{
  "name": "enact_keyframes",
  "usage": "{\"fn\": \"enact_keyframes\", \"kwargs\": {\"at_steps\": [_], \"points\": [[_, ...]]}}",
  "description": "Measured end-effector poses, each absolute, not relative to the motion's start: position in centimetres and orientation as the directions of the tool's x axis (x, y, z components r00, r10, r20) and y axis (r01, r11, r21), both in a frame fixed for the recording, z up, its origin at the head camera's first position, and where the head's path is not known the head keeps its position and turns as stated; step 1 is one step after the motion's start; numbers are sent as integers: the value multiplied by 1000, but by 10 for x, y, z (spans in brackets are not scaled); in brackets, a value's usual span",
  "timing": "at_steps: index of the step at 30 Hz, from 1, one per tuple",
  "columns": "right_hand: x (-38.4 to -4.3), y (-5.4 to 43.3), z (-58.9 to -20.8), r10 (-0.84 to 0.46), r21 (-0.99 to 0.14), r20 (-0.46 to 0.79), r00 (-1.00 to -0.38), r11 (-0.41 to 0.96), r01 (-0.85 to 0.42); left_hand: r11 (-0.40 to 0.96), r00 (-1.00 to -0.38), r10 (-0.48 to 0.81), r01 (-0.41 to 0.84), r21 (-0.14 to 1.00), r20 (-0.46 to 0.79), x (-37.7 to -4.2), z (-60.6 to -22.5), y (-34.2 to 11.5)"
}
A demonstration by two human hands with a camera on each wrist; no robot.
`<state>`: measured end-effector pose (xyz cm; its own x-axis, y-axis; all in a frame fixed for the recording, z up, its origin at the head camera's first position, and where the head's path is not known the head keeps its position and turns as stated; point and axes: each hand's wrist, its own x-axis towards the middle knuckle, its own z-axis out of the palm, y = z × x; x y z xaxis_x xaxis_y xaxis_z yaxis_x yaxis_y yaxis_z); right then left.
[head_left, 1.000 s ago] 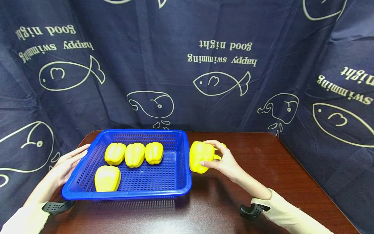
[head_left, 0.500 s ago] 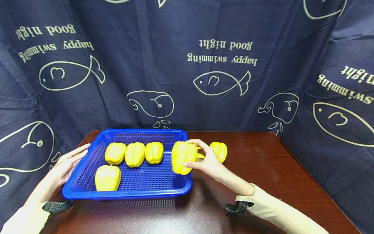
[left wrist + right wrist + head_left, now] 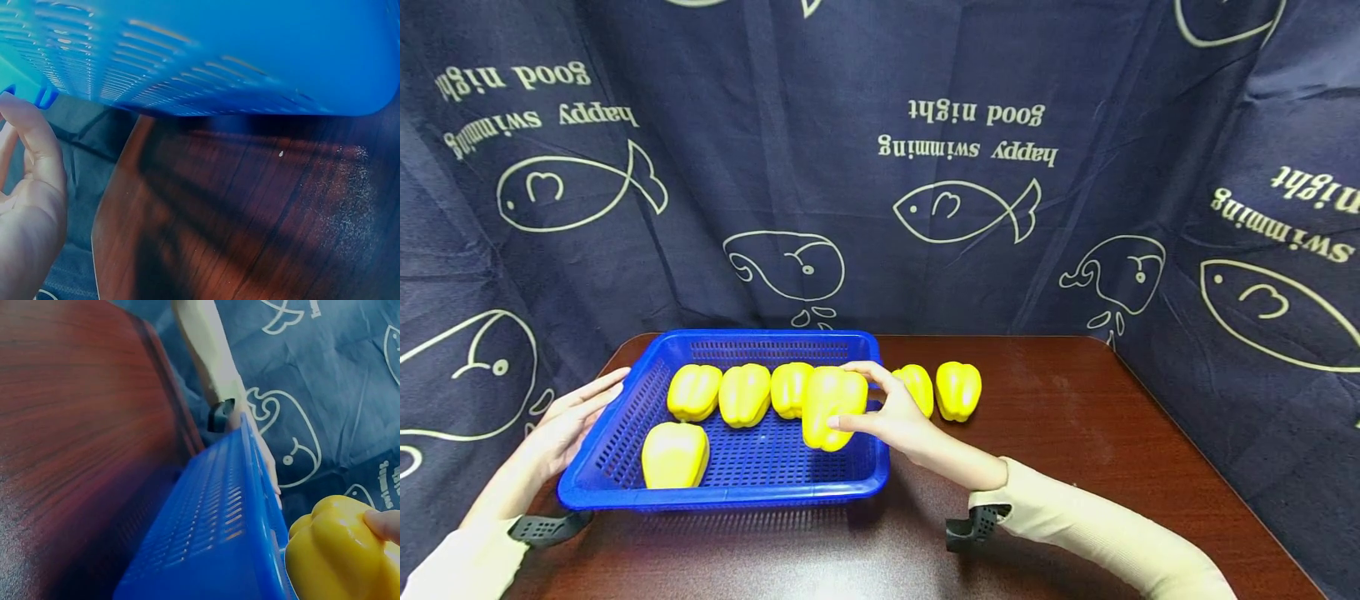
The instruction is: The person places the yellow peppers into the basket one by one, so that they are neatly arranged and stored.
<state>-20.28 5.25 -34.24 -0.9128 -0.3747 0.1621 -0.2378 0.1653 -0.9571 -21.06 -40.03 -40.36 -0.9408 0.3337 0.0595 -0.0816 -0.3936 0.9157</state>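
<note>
A blue plastic basket (image 3: 722,498) stands on the table with several yellow bell peppers inside: three in a row (image 3: 745,396) at the back and one (image 3: 674,455) at the front left. Over its right part, my right hand (image 3: 887,412) grips another yellow bell pepper (image 3: 831,408), thumb on the near side and fingers behind. The right wrist view shows this bell pepper (image 3: 334,550) close beside the basket's rim (image 3: 259,506). My left hand (image 3: 571,423) holds the basket's left rim; in the left wrist view its bent fingers (image 3: 37,137) reach the blue edge.
Two more yellow bell peppers, one partly behind my right hand (image 3: 916,390) and one farther right (image 3: 958,390), lie on the brown wooden table (image 3: 1060,417). A dark blue curtain (image 3: 820,150) printed with fish hangs around the table's back and sides.
My right hand has carried the yellow bell pepper leftward from beside the basket to over its right part. The two bell peppers on the table have come into view. My left hand stays put.
</note>
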Motion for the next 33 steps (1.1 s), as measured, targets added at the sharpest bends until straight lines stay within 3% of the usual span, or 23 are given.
{"fn": "enact_keyframes", "kwargs": {"at_steps": [20, 33], "points": [[-214, 10, -348, -404, -968, 120, -907, 154, -196, -402, -947, 317, -82, 912, 55, -210, -406, -401], [-221, -21, -344, -421, -995, -6, -907, 90, -35, -406, -948, 313, -77, 911, 60, -210, -406, -400]]}}
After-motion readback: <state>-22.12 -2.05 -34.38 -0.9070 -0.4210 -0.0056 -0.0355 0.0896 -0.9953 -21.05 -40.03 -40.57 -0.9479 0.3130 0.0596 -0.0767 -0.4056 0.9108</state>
